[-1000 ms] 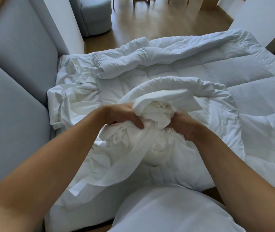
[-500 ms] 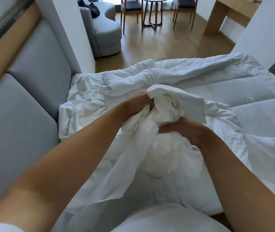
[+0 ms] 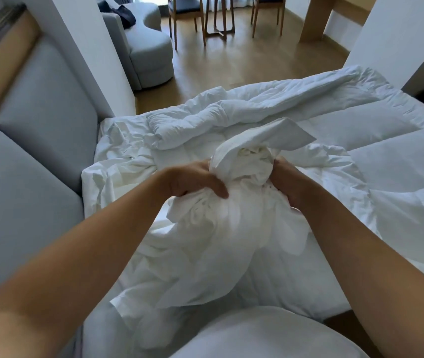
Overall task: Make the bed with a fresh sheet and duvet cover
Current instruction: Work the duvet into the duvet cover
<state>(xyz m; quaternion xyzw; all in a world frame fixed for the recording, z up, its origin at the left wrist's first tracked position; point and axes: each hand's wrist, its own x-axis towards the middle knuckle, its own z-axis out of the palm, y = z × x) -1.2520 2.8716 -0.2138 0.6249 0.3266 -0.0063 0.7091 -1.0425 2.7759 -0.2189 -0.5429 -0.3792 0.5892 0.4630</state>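
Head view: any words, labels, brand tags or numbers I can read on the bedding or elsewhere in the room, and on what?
No readable text anywhere in this view.
The duvet cover bunched in the left hand and right hand: plain white, no tag or print showing.
The quilted duvet: plain, no label visible.
The grey headboard: no markings.
The dark item on the sofa: too far and small to tell.

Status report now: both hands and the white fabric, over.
Left hand grips bunched white fabric. Right hand grips it too. Bare duvet lies rumpled behind. Nothing blocks the hands.
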